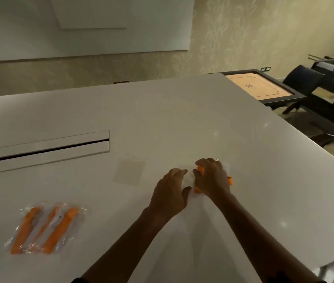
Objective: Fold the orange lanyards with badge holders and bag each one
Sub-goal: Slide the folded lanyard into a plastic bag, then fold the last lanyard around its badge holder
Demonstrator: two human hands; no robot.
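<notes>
**Head view: soft strap, slippery bag**

Right hand [212, 177] curls around the folded orange fabric lanyard [199, 170] mid-table; left hand [171, 192] rests relaxed, fingers loose, just beside. Light, floppy strap likely springs open; pinch the fold itself. Clear plastic bags [128, 172] look slick.

bagged lanyards [45, 229] left, empty bag [129, 173] ahead

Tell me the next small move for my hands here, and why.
Probably slide the lanyard into a bag. The right hand grips it folded, the left hand rests beside it, and an empty bag lies just to the left. Finished bagged lanyards sit aside.
</notes>
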